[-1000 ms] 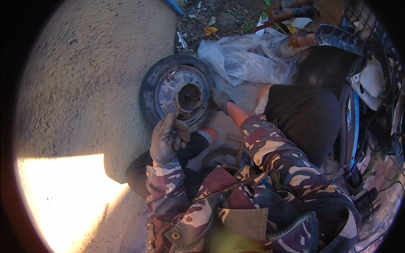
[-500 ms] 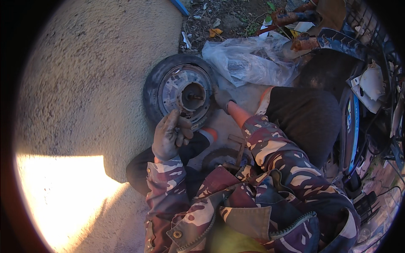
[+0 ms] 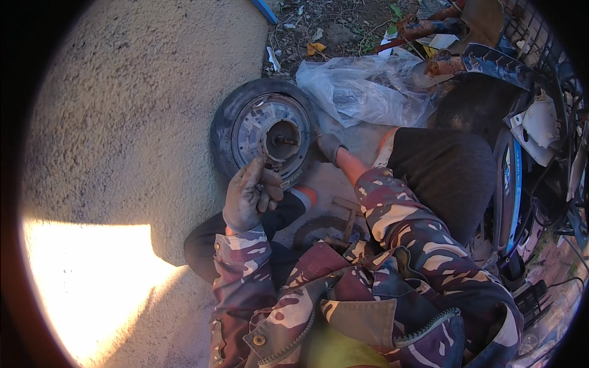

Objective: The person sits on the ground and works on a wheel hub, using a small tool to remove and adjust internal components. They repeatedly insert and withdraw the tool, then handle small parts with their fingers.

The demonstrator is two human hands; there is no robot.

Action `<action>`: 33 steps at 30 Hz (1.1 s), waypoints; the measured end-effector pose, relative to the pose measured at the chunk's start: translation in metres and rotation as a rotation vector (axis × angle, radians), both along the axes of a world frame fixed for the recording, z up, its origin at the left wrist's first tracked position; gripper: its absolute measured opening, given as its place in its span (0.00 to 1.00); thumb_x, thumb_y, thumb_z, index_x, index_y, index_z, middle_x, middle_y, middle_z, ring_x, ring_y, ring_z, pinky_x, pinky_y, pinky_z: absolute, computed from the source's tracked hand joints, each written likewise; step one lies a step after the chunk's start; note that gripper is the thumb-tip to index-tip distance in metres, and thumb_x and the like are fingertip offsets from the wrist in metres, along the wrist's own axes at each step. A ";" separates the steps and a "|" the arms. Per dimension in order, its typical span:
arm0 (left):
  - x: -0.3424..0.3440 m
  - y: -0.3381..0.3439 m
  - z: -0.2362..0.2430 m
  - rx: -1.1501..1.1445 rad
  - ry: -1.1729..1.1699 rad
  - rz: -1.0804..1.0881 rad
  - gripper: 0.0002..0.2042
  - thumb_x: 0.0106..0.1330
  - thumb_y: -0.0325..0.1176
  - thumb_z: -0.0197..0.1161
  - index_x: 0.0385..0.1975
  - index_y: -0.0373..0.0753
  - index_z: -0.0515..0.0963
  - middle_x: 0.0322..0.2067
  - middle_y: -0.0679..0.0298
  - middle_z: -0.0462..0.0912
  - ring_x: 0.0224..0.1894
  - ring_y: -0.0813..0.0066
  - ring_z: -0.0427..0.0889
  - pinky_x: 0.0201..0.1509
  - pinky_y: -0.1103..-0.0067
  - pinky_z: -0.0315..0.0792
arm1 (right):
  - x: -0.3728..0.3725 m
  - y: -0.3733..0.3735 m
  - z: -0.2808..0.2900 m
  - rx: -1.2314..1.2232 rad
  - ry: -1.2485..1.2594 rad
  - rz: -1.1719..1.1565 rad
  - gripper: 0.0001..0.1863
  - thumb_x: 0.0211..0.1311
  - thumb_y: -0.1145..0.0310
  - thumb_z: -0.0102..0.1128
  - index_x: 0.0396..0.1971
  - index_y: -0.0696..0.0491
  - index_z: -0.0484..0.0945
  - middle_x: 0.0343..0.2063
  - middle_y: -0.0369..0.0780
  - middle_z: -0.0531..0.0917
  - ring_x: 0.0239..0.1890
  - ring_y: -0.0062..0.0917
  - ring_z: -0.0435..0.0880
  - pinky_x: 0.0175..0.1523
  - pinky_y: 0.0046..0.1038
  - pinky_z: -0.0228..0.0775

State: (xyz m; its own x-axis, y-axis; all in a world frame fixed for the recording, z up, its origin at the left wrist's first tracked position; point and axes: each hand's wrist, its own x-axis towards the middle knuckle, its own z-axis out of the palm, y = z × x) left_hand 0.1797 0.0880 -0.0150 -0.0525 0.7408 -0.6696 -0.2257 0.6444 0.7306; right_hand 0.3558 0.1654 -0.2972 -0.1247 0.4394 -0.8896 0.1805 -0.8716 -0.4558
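Small wheel (image 3: 265,140) sits on the concrete ground (image 3: 123,122) against the knees, left hand (image 3: 248,197) curled at its hub, right hand hidden so can't tell; I'd work the hub gently and keep it steady

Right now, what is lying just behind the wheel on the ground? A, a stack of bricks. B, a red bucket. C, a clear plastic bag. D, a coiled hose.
C: a crumpled clear plastic bag lies on the dirt just beyond the wheel.
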 end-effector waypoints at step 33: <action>0.014 0.006 0.003 -0.004 0.025 -0.007 0.25 0.77 0.53 0.57 0.31 0.32 0.79 0.15 0.54 0.79 0.09 0.79 0.66 0.16 0.82 0.65 | 0.009 0.011 -0.014 0.346 -0.161 0.300 0.34 0.70 0.42 0.51 0.53 0.61 0.82 0.48 0.57 0.85 0.54 0.48 0.84 0.58 0.43 0.73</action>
State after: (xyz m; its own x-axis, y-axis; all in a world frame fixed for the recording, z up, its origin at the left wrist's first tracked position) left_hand 0.1942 0.0940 -0.0123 -0.0643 0.7388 -0.6708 -0.2031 0.6485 0.7337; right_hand 0.3647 0.1761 -0.3108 -0.1641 0.6786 -0.7159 0.4930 -0.5722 -0.6554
